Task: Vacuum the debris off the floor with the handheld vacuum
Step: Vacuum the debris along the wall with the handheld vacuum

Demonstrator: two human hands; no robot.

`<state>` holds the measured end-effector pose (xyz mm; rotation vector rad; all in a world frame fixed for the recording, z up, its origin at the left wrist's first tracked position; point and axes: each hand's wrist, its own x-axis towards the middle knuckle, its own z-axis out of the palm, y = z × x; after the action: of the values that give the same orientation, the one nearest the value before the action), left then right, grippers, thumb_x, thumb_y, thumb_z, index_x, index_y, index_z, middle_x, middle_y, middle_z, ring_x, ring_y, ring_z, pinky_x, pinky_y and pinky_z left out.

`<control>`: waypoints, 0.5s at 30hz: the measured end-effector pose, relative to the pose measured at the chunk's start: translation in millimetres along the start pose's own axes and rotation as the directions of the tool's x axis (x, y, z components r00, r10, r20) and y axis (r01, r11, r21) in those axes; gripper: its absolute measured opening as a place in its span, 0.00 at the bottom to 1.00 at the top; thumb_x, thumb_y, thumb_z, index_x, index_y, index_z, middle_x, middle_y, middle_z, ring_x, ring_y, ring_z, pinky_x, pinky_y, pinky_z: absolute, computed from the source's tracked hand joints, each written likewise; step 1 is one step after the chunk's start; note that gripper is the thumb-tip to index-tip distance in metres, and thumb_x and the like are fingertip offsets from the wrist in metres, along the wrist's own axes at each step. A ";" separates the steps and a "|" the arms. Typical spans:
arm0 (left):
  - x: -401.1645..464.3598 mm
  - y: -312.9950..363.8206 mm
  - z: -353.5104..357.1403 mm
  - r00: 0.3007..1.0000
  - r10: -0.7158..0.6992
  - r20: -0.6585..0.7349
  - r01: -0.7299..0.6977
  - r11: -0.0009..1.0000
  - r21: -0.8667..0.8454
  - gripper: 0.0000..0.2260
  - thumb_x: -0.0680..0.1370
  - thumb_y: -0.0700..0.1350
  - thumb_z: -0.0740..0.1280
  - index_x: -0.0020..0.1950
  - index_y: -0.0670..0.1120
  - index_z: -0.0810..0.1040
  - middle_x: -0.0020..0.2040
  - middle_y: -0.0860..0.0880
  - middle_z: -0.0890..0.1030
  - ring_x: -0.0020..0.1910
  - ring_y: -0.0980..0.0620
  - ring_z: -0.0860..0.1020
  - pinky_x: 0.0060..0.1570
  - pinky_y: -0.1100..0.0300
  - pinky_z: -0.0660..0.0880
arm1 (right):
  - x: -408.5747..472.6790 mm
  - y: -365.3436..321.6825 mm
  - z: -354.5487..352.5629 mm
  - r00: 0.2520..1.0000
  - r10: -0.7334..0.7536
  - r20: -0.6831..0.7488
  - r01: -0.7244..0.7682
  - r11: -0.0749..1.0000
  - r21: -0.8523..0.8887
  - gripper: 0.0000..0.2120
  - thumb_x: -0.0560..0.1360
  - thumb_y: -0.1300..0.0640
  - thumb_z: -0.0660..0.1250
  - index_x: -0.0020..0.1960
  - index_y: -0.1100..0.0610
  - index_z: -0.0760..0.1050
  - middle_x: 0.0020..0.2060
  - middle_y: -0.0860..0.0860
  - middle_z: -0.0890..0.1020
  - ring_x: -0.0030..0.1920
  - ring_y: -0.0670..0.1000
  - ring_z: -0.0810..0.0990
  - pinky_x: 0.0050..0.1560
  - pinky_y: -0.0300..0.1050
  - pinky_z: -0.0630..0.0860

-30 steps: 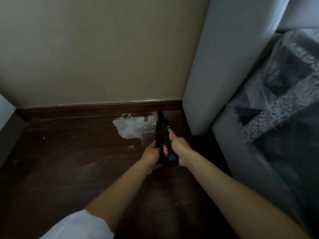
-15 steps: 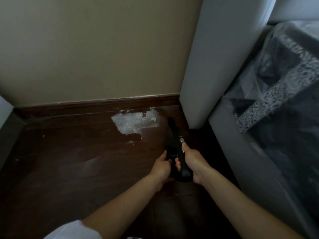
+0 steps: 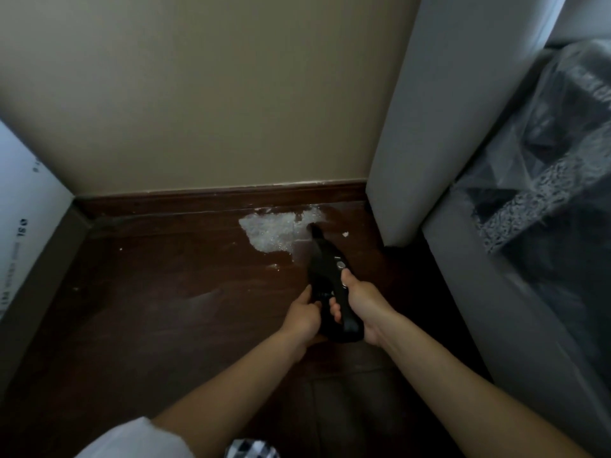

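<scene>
1. Beige wall filling the upper frame, met at its foot by a dark wooden baseboard
2. Dark brown wood floor spread across the lower frame, dulled by a faint pale smear left of centre
3. Pale grey upholstered panel standing upright at right, its lower corner resting on the floor just beside the baseboard
4. Clear plastic sheeting draped over dark, speckled furniture at far right
5. White board with small printed lettering leaning in at the left edge
6. Two bare forearms reaching forward from the bottom of the frame, a white sleeve on the left one
7. Patch of white debris lying on the floor against the baseboard, with a few stray white flecks near it
8. Black handheld vacuum angled down toward the floor, narrow nozzle tip touching the right edge of the debris patch
9. Right hand wrapped round the vacuum's handle, thumb laid along the top by the round buttons
10. Left hand curled against the left side of the vacuum's body, fingers gripping it
</scene>
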<state>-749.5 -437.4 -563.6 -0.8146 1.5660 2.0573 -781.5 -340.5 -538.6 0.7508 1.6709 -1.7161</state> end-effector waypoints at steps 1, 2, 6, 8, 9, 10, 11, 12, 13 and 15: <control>-1.2 -1.2 1.4 1.000 -0.007 0.017 0.007 1.000 0.015 0.25 0.83 0.32 0.53 0.78 0.49 0.58 0.43 0.46 0.79 0.38 0.52 0.76 0.28 0.66 0.77 | -2.1 1.8 -2.4 1.000 -0.001 -0.012 0.001 1.000 0.005 0.23 0.82 0.45 0.54 0.49 0.65 0.74 0.28 0.54 0.76 0.23 0.48 0.74 0.21 0.38 0.71; -1.6 -2.3 3.5 0.999 -0.016 0.032 0.015 0.999 0.032 0.25 0.83 0.33 0.53 0.79 0.49 0.58 0.43 0.46 0.79 0.38 0.52 0.76 0.27 0.67 0.77 | -3.4 3.8 -5.3 1.000 -0.003 -0.027 0.003 1.000 0.020 0.23 0.82 0.45 0.54 0.49 0.65 0.74 0.28 0.54 0.76 0.23 0.48 0.74 0.21 0.37 0.71; -3.4 -4.3 19.4 0.995 -0.022 0.098 0.014 0.996 0.091 0.24 0.83 0.33 0.52 0.79 0.48 0.57 0.44 0.46 0.78 0.38 0.52 0.76 0.27 0.68 0.76 | -8.1 9.2 -21.0 0.996 -0.013 -0.092 0.020 0.997 0.076 0.24 0.82 0.44 0.54 0.53 0.66 0.74 0.28 0.55 0.76 0.22 0.48 0.73 0.20 0.37 0.70; -4.7 -5.8 24.7 0.994 -0.028 0.109 0.017 0.995 0.103 0.25 0.83 0.33 0.51 0.79 0.48 0.57 0.44 0.46 0.77 0.38 0.53 0.75 0.28 0.68 0.76 | -11.4 10.5 -26.4 0.994 -0.015 -0.109 0.022 0.998 0.060 0.24 0.82 0.44 0.54 0.52 0.66 0.74 0.28 0.55 0.76 0.22 0.48 0.73 0.21 0.37 0.71; -5.5 -6.9 28.1 0.993 -0.038 0.112 0.026 0.994 0.109 0.25 0.83 0.33 0.51 0.79 0.49 0.57 0.44 0.46 0.78 0.38 0.53 0.75 0.28 0.67 0.76 | -14.2 10.7 -29.5 0.993 -0.016 -0.115 0.023 0.998 0.058 0.24 0.82 0.45 0.54 0.53 0.66 0.74 0.28 0.55 0.75 0.23 0.48 0.73 0.21 0.38 0.71; -6.1 -8.8 28.7 0.993 -0.046 0.109 0.033 0.993 0.115 0.25 0.83 0.33 0.51 0.79 0.49 0.57 0.46 0.46 0.78 0.38 0.53 0.75 0.29 0.67 0.76 | -16.2 11.7 -30.8 0.993 -0.016 -0.113 0.022 0.998 0.056 0.24 0.82 0.45 0.54 0.53 0.67 0.74 0.28 0.55 0.75 0.23 0.49 0.73 0.21 0.38 0.71; -6.3 -11.3 27.8 0.993 -0.054 0.101 0.041 0.992 0.119 0.25 0.83 0.33 0.52 0.79 0.49 0.57 0.47 0.45 0.78 0.39 0.53 0.76 0.30 0.67 0.76 | -17.8 13.1 -31.2 0.994 -0.013 -0.110 0.018 0.999 0.047 0.24 0.82 0.45 0.54 0.53 0.67 0.74 0.29 0.55 0.76 0.24 0.49 0.73 0.21 0.38 0.71; -7.0 -14.6 26.0 0.995 -0.060 0.086 0.050 0.991 0.121 0.25 0.83 0.34 0.52 0.79 0.49 0.58 0.47 0.45 0.78 0.39 0.53 0.76 0.32 0.66 0.77 | -19.7 15.1 -29.9 0.995 -0.007 -0.104 0.011 0.999 0.032 0.24 0.82 0.45 0.54 0.53 0.67 0.74 0.29 0.55 0.76 0.24 0.49 0.73 0.21 0.38 0.71; -8.0 -17.1 23.5 0.996 -0.064 0.068 0.054 0.990 0.129 0.24 0.83 0.34 0.53 0.78 0.49 0.58 0.47 0.45 0.79 0.40 0.52 0.77 0.36 0.65 0.77 | -21.3 17.0 -27.7 0.995 -0.005 -0.099 0.007 1.000 0.019 0.24 0.82 0.45 0.54 0.53 0.67 0.75 0.29 0.55 0.76 0.24 0.49 0.73 0.22 0.38 0.71; -12.8 -20.2 15.6 0.998 -0.053 0.039 0.047 0.987 0.152 0.24 0.83 0.34 0.54 0.78 0.50 0.59 0.51 0.45 0.80 0.43 0.51 0.78 0.45 0.60 0.77 | -23.8 20.7 -19.1 0.997 -0.005 -0.083 0.005 1.000 0.004 0.24 0.82 0.46 0.54 0.51 0.67 0.74 0.28 0.55 0.76 0.22 0.48 0.73 0.21 0.37 0.71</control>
<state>-730.0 -416.7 -566.3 -0.7417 1.6386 1.8818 -750.8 -320.5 -534.5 0.8315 1.7261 -1.7137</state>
